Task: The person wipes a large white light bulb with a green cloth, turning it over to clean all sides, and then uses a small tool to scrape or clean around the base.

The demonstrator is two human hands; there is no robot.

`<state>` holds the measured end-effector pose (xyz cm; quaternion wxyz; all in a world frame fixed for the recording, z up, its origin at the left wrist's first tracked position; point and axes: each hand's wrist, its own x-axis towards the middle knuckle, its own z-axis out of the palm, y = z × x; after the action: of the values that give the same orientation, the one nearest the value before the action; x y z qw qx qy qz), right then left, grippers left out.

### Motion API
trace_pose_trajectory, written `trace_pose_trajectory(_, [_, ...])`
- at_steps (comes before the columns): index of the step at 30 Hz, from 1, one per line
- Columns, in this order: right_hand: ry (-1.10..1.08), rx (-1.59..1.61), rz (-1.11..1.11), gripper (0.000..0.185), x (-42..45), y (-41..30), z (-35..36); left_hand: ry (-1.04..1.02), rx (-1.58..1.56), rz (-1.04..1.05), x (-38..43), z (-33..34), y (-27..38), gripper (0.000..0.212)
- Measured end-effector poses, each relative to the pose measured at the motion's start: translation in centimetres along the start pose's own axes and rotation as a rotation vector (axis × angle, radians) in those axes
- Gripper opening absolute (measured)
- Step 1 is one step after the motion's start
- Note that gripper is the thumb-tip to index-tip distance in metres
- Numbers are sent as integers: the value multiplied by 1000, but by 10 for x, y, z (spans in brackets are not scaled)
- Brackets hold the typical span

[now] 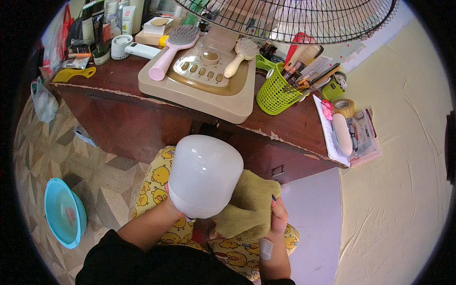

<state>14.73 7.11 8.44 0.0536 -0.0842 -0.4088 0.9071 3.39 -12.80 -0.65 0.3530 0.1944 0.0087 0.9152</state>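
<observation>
A large white light bulb [205,176] lies over my lap with its screw base towards me. My left hand [174,206] holds it from the left and below, most of the fingers hidden behind it. In my right hand [279,215] is an olive-green cloth [249,206], draped against the bulb's right side. A whitish patch sits on my right wrist. Under both lies yellow chick-print fabric [160,174] over my legs.
A fan base [199,89] with a pink hairbrush [174,46] and a cream brush [240,58] stands on the dark wooden table [117,80]. Its wire guard [302,21] overhangs. A green basket [276,94] holds combs. A blue basin [66,213] is on the floor.
</observation>
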Motion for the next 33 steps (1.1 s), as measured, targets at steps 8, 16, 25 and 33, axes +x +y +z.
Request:
trace_pose_trajectory(8, [138,-257,-147,43,-5,-13,-7,-19,36,27,-4,-11,3,102])
trace_pose_trajectory(16, [115,-710,-33,30,-14,-30,-18,89,92,-32,-9,-9,3,103])
trace_pose_trajectory(25, [114,-1310,-341,18,-1,-47,-44,287,266,-46,-17,-1,6,101])
trace_pose_trajectory(33, [71,-1354,-549,12,-5,-40,-63,402,374,-176,-25,-16,-2,94])
